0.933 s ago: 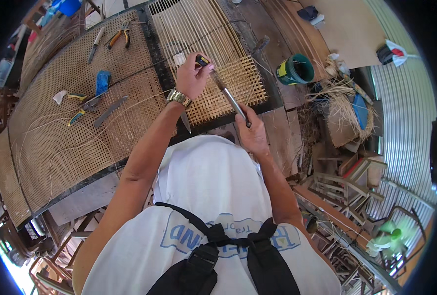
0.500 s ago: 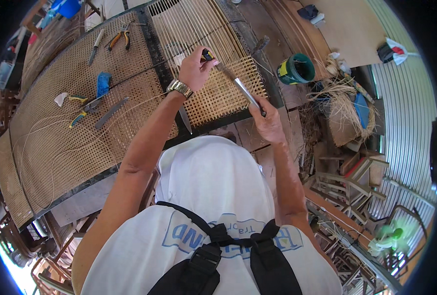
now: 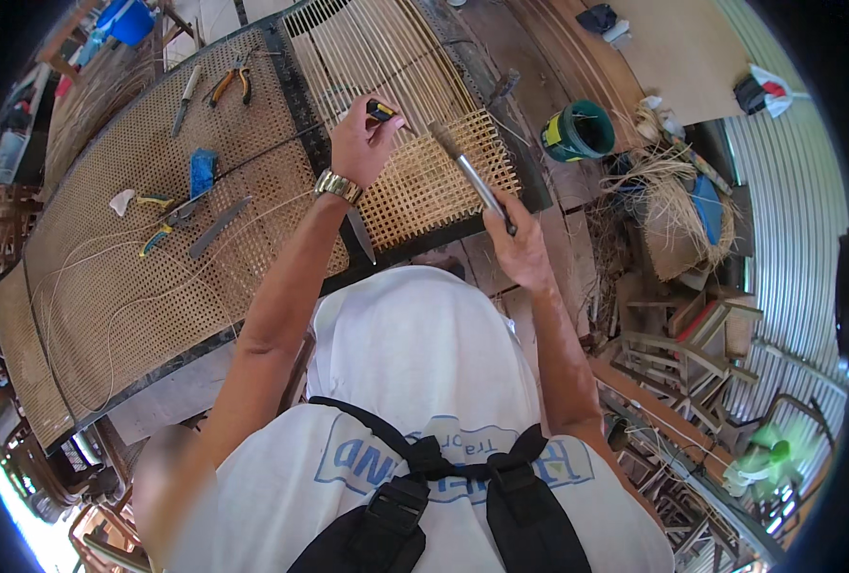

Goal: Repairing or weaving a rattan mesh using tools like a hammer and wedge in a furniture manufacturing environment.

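Note:
My left hand point(image 3: 357, 143), with a gold watch on its wrist, is closed around a black-and-yellow handled tool point(image 3: 380, 110) above the woven cane panel point(image 3: 415, 196). The tool's shaft is mostly hidden. In my right hand point(image 3: 520, 244) is a hammer point(image 3: 479, 181) with a silver shaft and a brown, rusty-looking head, its head just right of my left hand. Beneath both hands, the panel has a tight weave on its near part and loose parallel strands point(image 3: 377, 48) on its far part. A knife blade point(image 3: 360, 236) lies by my left wrist.
On the wide cane sheet point(image 3: 109, 315) at left lie orange-handled pliers point(image 3: 229, 86), a knife point(image 3: 186, 100), yellow-and-blue pliers point(image 3: 157, 237), a dark blade point(image 3: 219, 227) and a blue piece point(image 3: 202, 172). A green bucket point(image 3: 577, 131) and heaped cane strips point(image 3: 668, 181) are at right.
My left hand has moved slightly left with its tool. The hammer's head now stands apart from that hand, with a wider gap between them.

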